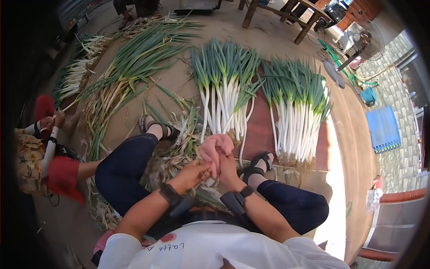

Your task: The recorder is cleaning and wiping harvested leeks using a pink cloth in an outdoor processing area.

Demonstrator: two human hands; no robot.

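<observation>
Pink glove-like cloth [216, 147] was bunched near the roots of the middle green onions [226, 92]. The left hand [191, 174] had a narrow, pinching grip on its lower edge; the right hand [229, 169] held its other side. A loosened pinch could have dropped it among the peeled leaves [186, 145].

Dark, thin, handwriting-like lettering [175, 246] stands on the white fabric shirt [251, 244], toward its left edge, beside a round red print [168, 237].
</observation>
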